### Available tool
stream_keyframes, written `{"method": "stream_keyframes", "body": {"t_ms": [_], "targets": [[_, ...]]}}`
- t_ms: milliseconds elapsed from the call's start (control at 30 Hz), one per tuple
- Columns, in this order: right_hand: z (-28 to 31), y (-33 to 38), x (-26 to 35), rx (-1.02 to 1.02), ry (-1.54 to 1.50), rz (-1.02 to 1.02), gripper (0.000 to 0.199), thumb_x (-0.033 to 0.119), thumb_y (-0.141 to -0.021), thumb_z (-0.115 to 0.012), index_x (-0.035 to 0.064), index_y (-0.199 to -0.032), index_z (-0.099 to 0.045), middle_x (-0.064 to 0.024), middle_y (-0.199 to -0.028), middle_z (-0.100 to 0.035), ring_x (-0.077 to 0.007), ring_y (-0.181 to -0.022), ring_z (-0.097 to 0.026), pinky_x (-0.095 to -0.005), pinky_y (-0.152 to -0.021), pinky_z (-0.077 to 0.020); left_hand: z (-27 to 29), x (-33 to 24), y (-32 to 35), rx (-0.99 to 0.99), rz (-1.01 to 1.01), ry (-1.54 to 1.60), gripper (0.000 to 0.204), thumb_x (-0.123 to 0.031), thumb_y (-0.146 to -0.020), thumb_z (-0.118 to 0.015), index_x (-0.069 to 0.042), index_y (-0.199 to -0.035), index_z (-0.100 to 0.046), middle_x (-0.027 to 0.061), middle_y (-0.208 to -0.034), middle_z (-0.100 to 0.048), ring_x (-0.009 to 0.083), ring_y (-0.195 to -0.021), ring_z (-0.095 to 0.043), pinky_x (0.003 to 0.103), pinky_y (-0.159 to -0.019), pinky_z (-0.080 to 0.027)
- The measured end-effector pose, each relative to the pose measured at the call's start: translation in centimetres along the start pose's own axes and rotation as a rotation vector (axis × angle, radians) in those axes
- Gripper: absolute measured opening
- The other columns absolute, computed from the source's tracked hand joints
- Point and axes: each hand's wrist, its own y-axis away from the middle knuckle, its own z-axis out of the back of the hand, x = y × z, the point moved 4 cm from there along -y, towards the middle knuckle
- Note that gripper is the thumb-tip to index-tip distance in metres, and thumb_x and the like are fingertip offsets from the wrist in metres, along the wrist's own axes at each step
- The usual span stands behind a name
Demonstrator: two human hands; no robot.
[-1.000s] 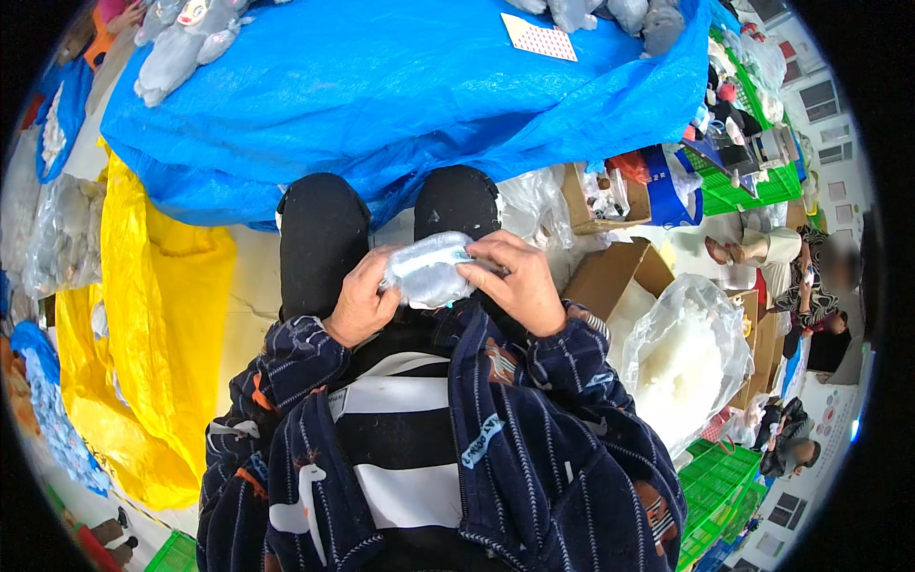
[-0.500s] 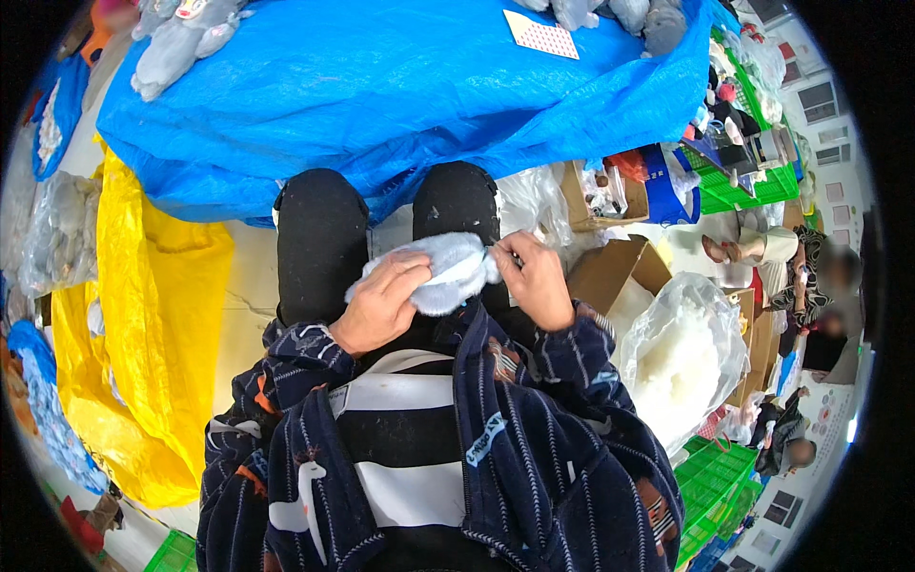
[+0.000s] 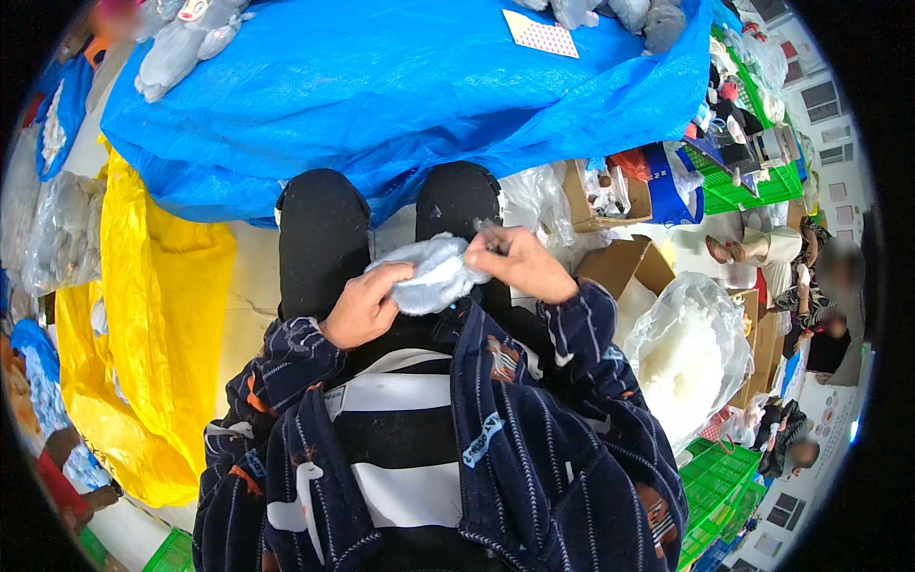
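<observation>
Above my lap is a light grey plush piece (image 3: 431,286), plump and fuzzy, with a white strip running along its upper side. My left hand (image 3: 362,310) grips its left end, the thumb and fingers closed on the fabric. At the right end my right hand (image 3: 524,267) has its thumb and forefinger pinched together against the plush edge. Something small, dark and thin shows just above those fingers; its kind is too small to make out. Part of the plush is hidden behind both hands.
A blue tarp-covered surface (image 3: 400,105) lies ahead, bearing grey plush toys (image 3: 181,57) and a dotted card (image 3: 541,34). On the right stand a clear bag of white stuffing (image 3: 681,362), cardboard boxes (image 3: 620,262) and green crates (image 3: 720,481). Yellow sheeting (image 3: 162,334) hangs left. People are far right.
My right hand has turned and moved slightly right, and a small dark thing now shows at its fingers. My left hand has shifted a little left and down along the plush piece.
</observation>
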Motion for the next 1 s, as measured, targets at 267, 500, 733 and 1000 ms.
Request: {"method": "stream_keyframes", "body": {"t_ms": [267, 500, 733, 1000], "targets": [[-2.6, -4.9, 3.4, -0.056, 0.355, 0.252, 0.028, 0.029, -0.081, -0.067, 0.0012, -0.087, -0.065, -0.0188, -0.086, -0.063, -0.0321, -0.073, -0.061, -0.0389, -0.063, -0.0459, 3.3, 3.5, -1.9, 0.163, 0.256, 0.306, 0.029, -0.002, -0.084, -0.052, 0.0, -0.114, -0.051, 0.0105, -0.1, -0.06, 0.0129, -0.093, -0.056, 0.029, -0.081, -0.046], [-2.9, -1.5, 1.7, -0.159, 0.182, 0.248, 0.025, 0.017, -0.079, -0.072, -0.0024, -0.093, -0.067, -0.0102, -0.081, -0.062, -0.017, -0.072, -0.06, -0.0281, -0.069, -0.0473, 4.4, 2.8, -1.8, 0.216, 0.299, 0.206, 0.037, -0.001, -0.081, -0.058, 0.001, -0.117, -0.049, 0.0121, -0.108, -0.058, 0.0155, -0.1, -0.055, 0.029, -0.085, -0.044], [-1.7, -1.0, 1.2, -0.271, -0.228, -0.109, 0.022, 0.022, -0.085, -0.07, 0.0003, -0.084, -0.067, 0.0035, -0.065, -0.057, -0.003, -0.062, -0.049, -0.0213, -0.053, -0.0378, 5.0, -0.5, -2.2, 0.079, 0.155, -0.067, 0.049, -0.006, -0.076, -0.063, 0.0, -0.122, -0.047, 0.0196, -0.12, -0.052, 0.0336, -0.11, -0.054, 0.037, -0.092, -0.043], [-1.6, -0.3, 3.3, -0.237, -0.16, -0.067, 0.023, 0.021, -0.086, -0.069, -0.0007, -0.08, -0.065, 0.0008, -0.066, -0.059, -0.0043, -0.063, -0.05, -0.0225, -0.057, -0.0406, 2.5, -6.1, -5.8, 0.052, -0.102, -0.24, 0.037, -0.011, -0.073, -0.072, -0.001, -0.107, -0.061, 0.0139, -0.108, -0.06, 0.0318, -0.103, -0.056, 0.041, -0.086, -0.045]]}}
